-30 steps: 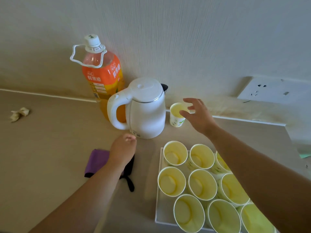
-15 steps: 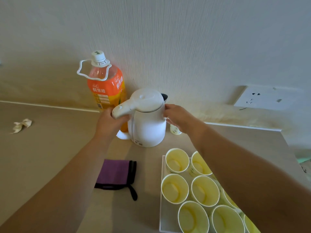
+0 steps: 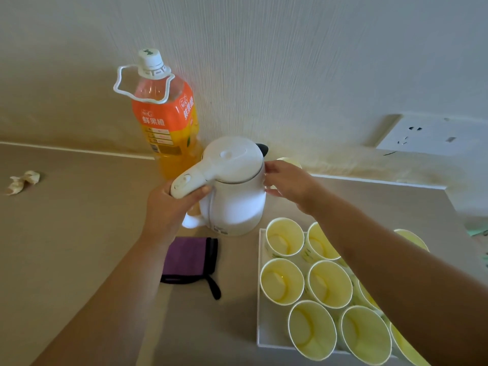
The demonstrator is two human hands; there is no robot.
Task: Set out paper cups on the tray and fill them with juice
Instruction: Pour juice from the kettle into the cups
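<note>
Nearest the camera, a white tray (image 3: 260, 307) sits on the tabletop (image 3: 66, 247) at lower right. It carries paper cups (image 3: 282, 281) standing upright in rows, mouths up, rims touching or nearly touching. Cup interiors read pale yellow; whether any liquid is inside cannot be determined. Small green print on the cup walls is too small to read. The right forearm covers several cups, and the frame edge cuts off the tray's lower right portion.

Left of the tray, a purple cloth (image 3: 186, 257) with black edging lies flat on the tabletop, partly covered by the left forearm.

Beyond the tray, a white kettle (image 3: 235, 191) stands upright. The left hand (image 3: 169, 207) is wrapped closed around the kettle handle. The right hand (image 3: 290, 182) is partly open, fingertips resting on the kettle body just below the lid rim, near the dark spout. Small dark print low on the kettle body is illegible.

One further paper cup (image 3: 289, 163) stands behind the right hand, off the tray; only its rim shows.

At the wall, a juice bottle (image 3: 166, 120) stands capped, with a white carry loop. Its orange label bears white Chinese characters "鲜果橙". A crumpled paper scrap (image 3: 22, 179) lies far left. A wall socket (image 3: 425, 134) is at right.
</note>
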